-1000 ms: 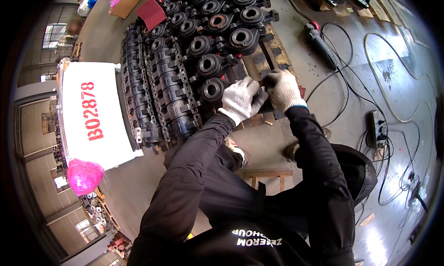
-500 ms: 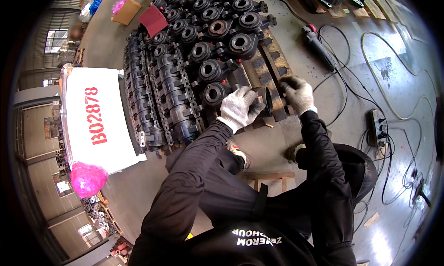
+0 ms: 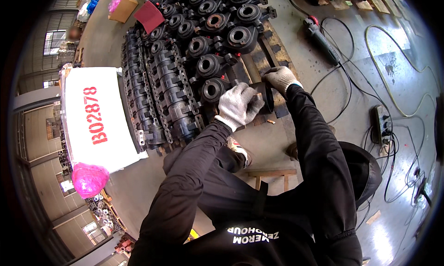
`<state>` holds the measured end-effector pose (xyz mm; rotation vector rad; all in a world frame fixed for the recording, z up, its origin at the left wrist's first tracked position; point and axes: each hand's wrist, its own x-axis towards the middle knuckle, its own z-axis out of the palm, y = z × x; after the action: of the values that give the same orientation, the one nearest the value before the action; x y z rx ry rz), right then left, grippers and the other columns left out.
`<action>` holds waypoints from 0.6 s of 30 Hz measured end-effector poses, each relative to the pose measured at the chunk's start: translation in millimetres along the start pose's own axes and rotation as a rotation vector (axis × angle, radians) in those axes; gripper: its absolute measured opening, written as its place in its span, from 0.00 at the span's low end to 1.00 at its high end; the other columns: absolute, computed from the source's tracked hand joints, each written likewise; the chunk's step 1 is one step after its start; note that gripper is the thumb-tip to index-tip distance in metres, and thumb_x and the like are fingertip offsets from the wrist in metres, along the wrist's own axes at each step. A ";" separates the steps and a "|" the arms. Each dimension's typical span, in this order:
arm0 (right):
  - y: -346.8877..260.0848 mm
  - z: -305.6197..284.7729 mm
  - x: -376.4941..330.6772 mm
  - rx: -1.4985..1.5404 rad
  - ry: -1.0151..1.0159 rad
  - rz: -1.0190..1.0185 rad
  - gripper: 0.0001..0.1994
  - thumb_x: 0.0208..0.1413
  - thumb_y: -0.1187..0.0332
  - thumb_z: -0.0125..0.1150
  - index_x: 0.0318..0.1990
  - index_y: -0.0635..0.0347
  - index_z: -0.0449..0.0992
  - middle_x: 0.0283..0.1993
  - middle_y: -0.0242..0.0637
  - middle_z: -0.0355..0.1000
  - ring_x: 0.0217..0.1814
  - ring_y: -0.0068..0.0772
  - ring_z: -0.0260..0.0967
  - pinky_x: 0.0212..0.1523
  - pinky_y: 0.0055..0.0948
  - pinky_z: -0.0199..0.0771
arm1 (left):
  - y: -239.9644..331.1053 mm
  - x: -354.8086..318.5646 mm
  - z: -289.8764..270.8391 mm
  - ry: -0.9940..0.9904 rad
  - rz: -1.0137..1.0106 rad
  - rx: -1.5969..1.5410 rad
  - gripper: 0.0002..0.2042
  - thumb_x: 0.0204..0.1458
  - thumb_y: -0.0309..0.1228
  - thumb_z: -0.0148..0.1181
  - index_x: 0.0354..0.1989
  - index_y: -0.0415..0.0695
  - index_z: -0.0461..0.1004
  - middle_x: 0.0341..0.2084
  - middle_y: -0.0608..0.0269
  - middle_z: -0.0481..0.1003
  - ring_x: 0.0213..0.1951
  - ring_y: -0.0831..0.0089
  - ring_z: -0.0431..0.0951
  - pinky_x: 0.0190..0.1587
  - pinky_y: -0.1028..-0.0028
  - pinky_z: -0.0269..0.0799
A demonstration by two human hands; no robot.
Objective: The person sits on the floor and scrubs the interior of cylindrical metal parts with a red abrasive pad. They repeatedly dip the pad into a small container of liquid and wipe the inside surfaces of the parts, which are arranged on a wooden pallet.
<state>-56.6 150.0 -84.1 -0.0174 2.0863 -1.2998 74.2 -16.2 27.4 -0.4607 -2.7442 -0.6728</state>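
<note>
My left hand (image 3: 237,106), in a pale knitted glove, is closed at the near edge of the pallet, beside a black ring-ended casting (image 3: 213,89). What its fingers hold is too small or hidden to make out. A dark hollow cylindrical part (image 3: 267,98) lies between my hands on the pallet, its open end toward the right. My right hand (image 3: 280,79), gloved too, has its fingers curled in at the far side of that cylinder; whatever they grip is hidden.
Rows of black ring castings (image 3: 241,36) and dark roller parts (image 3: 170,90) crowd the wooden pallet (image 3: 282,58). To the left stands a white-covered stack (image 3: 111,113). An angle grinder (image 3: 321,42), cables and a power strip (image 3: 382,125) lie on the floor at right.
My right hand has moved left and slightly up, from the pallet's right side to the cylinder. The left hand stays nearly in place beside the casting. The view has shifted slightly.
</note>
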 end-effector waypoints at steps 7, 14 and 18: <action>22.1 7.9 -9.5 0.154 0.006 0.076 0.15 0.56 0.61 0.63 0.46 0.58 0.86 0.49 0.45 0.83 0.54 0.41 0.79 0.56 0.34 0.75 | -11.0 1.7 -8.9 0.007 -0.045 -0.019 0.10 0.54 0.37 0.66 0.34 0.44 0.77 0.32 0.54 0.75 0.33 0.50 0.80 0.34 0.58 0.77; 33.4 9.2 -20.8 0.463 0.009 0.089 0.19 0.63 0.60 0.61 0.56 0.61 0.81 0.51 0.42 0.81 0.48 0.34 0.78 0.52 0.33 0.77 | -29.8 -3.7 -9.1 -0.012 -0.114 -0.022 0.09 0.55 0.35 0.64 0.36 0.43 0.76 0.35 0.51 0.75 0.37 0.46 0.79 0.39 0.57 0.77; 58.8 23.4 -24.7 0.760 -0.011 0.249 0.16 0.67 0.59 0.57 0.53 0.59 0.81 0.47 0.40 0.81 0.44 0.37 0.78 0.50 0.36 0.78 | -22.3 1.0 -8.5 0.034 -0.257 -0.051 0.14 0.66 0.40 0.55 0.37 0.40 0.73 0.33 0.47 0.73 0.36 0.44 0.75 0.39 0.56 0.72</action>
<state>-5.8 169.5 -124.7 0.5422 1.4108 -1.8267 66.7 -38.8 26.2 -0.1053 -2.7857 -0.8047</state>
